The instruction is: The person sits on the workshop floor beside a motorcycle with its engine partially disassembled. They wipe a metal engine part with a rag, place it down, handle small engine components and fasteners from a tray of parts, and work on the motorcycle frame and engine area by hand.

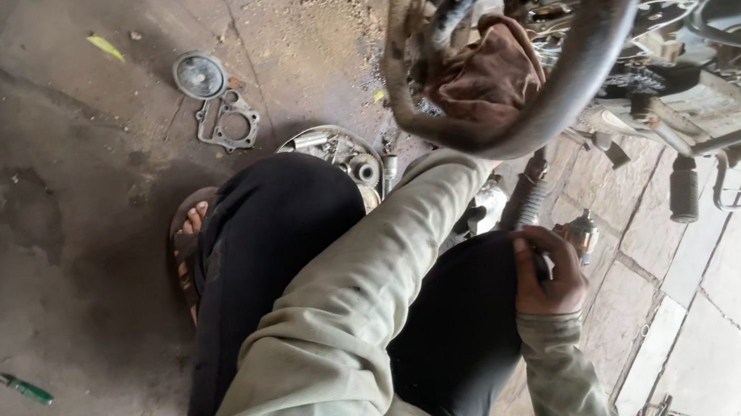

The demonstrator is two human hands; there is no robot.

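The stained concrete floor (42,246) takes up the whole left half of the view and lies mostly bare, while the right half is crowded by a stripped motorcycle (714,25), whose curved exhaust pipe (588,58) arcs across the top with a brown rag (489,75) tucked inside the bend. The person squats, with dark-trousered knees in the middle of the frame. The left arm, in a pale sleeve, stretches up and forward toward the machine; its hand is hidden near the rag, so its grip cannot be told. The right hand (547,276) is bent at the wrist beside the right knee and closed around a small dark metal part (580,234) low on the bike. A round tray of parts (336,153) sits just ahead of the knees, a gasket (227,121) and round cover (199,75) lie beyond it, and a green-handled screwdriver (13,382) lies well apart at the left.
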